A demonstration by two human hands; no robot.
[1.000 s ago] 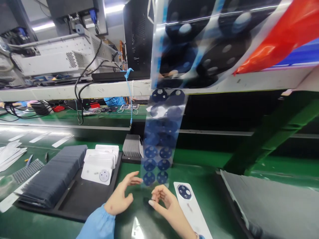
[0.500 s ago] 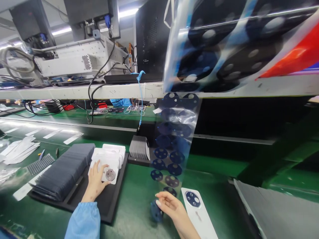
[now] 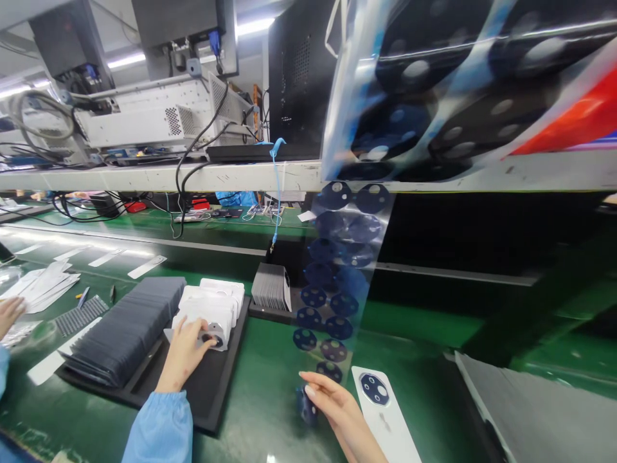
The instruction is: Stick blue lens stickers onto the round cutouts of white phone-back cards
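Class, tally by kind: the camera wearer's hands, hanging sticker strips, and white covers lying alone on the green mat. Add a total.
Hands: 2 (left hand, right hand)
Hanging sticker strip: 1
Lone white cover: 1
Total: 4

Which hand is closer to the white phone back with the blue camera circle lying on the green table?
The right hand, just left of the white phone back. The left hand is far off, on the white covers.

A light blue sleeve with gathered cuff covers the left forearm [image 3: 161,427]
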